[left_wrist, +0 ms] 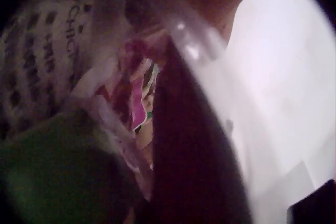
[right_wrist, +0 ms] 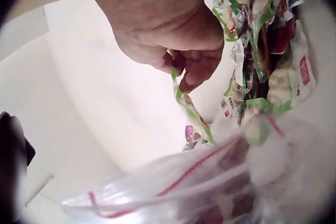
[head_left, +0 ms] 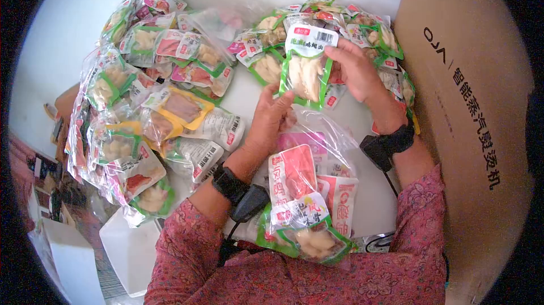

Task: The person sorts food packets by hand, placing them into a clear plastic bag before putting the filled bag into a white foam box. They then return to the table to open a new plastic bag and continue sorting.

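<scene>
My right hand (head_left: 354, 67) pinches a green-edged snack packet (head_left: 306, 70) by its upper right side. The packet has a white top with a barcode and a clear window over pale meat pieces. In the right wrist view the packet (right_wrist: 191, 111) hangs edge-on below the fingers. My left hand (head_left: 271, 115) grips the mouth of a clear zip bag (head_left: 334, 129), its thumb close to the packet's lower left corner. Inside the bag lie a red-and-white packet (head_left: 293, 172) and a green-edged packet (head_left: 314, 240), among others. Dark shadow and plastic hide the left fingers in the left wrist view.
A large heap of filled clear bags (head_left: 164, 50) covers the table's left side. Behind my right hand lies a pile of loose packets (head_left: 385, 39). A tall cardboard box (head_left: 464, 78) stands along the right edge. A white container (head_left: 130, 248) is at lower left.
</scene>
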{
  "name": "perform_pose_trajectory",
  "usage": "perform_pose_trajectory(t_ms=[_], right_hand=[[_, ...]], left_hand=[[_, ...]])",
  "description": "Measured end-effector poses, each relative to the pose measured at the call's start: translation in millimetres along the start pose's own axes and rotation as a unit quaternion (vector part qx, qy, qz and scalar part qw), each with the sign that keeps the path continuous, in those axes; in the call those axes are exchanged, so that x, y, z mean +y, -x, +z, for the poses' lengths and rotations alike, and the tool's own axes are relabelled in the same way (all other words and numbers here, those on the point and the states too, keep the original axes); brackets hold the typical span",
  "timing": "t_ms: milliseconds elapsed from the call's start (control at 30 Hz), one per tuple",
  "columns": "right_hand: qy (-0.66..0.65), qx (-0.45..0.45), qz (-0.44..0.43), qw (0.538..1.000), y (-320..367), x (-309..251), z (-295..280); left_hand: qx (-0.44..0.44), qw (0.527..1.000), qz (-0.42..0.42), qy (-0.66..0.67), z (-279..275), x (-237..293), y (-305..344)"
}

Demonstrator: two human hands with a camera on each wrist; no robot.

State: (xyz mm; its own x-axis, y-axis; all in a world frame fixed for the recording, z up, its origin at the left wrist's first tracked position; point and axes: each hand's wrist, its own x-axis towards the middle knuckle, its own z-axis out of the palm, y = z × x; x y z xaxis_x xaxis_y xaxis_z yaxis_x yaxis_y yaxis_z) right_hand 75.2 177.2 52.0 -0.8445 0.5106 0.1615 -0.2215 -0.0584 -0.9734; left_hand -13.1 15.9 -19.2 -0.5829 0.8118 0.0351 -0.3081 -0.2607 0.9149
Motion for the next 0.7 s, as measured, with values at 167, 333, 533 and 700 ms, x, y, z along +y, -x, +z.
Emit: perform_pose_trajectory(t_ms=[167, 333, 533, 700], right_hand=[[-0.008, -0.055, -0.051, 0.997, -10.4, 27.2, -7.8], [0.006, -0.052, -0.048, 0.997, -3.2, 20.7, 0.8], [0.022, -0.04, -0.06, 0.997, -1.6, 22.2, -1.3], [0.067, -0.003, -0.091, 0.994, -1.4, 24.4, -0.8]], left_hand=[[-0.047, 0.994, -0.038, 0.086, 0.7, -2.9, -1.1], [-0.025, 0.993, -0.049, 0.107, -0.1, -2.2, -1.4], [-0.036, 0.994, -0.035, 0.096, 0.1, -1.1, -1.0], [-0.007, 0.996, -0.027, 0.086, 0.9, -2.8, -0.7]])
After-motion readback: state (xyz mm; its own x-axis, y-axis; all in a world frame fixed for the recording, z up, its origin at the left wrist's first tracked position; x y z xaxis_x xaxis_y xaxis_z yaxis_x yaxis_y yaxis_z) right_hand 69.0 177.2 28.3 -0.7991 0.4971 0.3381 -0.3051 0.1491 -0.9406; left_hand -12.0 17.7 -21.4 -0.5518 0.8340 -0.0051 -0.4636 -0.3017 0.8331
